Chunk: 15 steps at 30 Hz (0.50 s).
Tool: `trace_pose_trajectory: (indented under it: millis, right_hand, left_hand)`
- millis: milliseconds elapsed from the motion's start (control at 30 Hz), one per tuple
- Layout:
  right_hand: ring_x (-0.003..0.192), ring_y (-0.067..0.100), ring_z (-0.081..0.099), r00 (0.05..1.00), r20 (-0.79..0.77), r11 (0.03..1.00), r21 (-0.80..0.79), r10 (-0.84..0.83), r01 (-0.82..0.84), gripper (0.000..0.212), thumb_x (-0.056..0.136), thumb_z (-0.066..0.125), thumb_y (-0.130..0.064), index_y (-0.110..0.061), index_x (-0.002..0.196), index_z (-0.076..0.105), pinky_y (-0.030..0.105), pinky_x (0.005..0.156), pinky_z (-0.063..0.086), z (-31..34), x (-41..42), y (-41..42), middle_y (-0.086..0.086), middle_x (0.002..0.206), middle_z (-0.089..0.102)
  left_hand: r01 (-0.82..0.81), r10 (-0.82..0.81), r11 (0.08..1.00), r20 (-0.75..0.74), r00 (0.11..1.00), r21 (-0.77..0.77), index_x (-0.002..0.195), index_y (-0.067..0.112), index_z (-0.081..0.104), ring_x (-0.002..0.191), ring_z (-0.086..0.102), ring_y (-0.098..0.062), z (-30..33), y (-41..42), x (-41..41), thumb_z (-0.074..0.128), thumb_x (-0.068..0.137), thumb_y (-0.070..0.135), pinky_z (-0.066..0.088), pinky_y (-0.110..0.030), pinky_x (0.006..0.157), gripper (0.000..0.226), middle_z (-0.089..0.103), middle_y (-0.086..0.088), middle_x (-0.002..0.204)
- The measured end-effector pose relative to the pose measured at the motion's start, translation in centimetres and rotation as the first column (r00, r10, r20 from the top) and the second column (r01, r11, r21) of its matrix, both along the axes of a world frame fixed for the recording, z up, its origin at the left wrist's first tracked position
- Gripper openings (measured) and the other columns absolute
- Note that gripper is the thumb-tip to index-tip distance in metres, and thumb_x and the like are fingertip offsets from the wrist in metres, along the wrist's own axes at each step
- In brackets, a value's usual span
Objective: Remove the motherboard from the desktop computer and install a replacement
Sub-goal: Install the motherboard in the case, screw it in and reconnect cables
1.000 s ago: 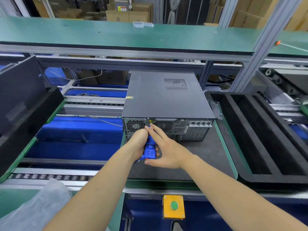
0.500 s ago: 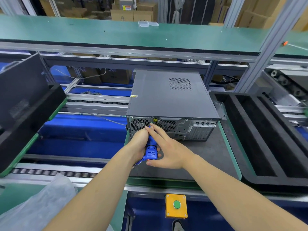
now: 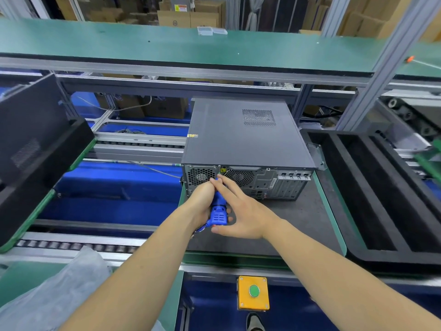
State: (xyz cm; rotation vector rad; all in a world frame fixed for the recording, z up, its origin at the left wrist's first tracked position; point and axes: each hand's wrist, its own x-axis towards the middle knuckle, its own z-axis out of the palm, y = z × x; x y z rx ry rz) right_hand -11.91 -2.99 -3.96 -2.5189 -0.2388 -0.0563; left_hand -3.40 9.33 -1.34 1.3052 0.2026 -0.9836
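Observation:
A dark grey desktop computer [image 3: 243, 137] lies flat on a black mat [image 3: 307, 220] with its cover on and its rear panel facing me. My left hand [image 3: 202, 201] grips a blue electric screwdriver [image 3: 218, 212] whose tip sits at the top of the rear panel, between the two fan grilles. My right hand [image 3: 241, 211] rests against the screwdriver from the right, its straight fingers steadying the front end near the tip. The screw itself is hidden behind the fingers.
A black foam tray [image 3: 381, 199] with long slots stands to the right of the computer. Another black tray [image 3: 35, 149] leans at the left. A yellow box with a green button [image 3: 253, 292] sits on the front rail. A green shelf [image 3: 191, 46] runs overhead.
Both hands stay on the screwdriver at the same spot on the rear panel. Only the camera has shifted slightly.

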Motion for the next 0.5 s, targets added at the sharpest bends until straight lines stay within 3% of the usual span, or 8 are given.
trace_pose_trajectory:
  millis: [233, 500]
  right_hand:
    - [0.126, 0.019, 0.052, 1.000, 0.008, 0.999, 0.044, -0.001, 0.001, 0.107, 0.072, 0.072, -0.064, -0.061, 0.148, -0.003, 0.041, 0.098, 0.052, 0.3, 0.3, -0.2, -0.032, 0.158, -0.005]
    - [0.127, 0.022, 0.051, 1.000, -0.004, 0.998, 0.059, -0.011, 0.011, 0.112, 0.070, 0.076, -0.061, -0.057, 0.151, -0.001, 0.045, 0.096, 0.052, -0.3, 0.3, -0.2, -0.032, 0.157, -0.005]
  left_hand:
    - [-0.007, 0.006, 0.999, 0.015, 1.000, 0.049, 0.096, 0.011, 0.060, 0.048, 0.053, -0.025, 0.5, -0.6, 0.2, 0.045, 0.100, 0.026, 0.048, -0.036, 0.055, 0.021, 0.058, -0.009, 0.057]
    - [-0.039, 0.021, 0.996, 0.208, 0.978, 0.080, 0.100, 0.012, 0.062, 0.043, 0.052, -0.025, -0.4, -0.9, -0.2, 0.045, 0.101, 0.017, 0.048, -0.034, 0.050, 0.017, 0.058, -0.010, 0.055]
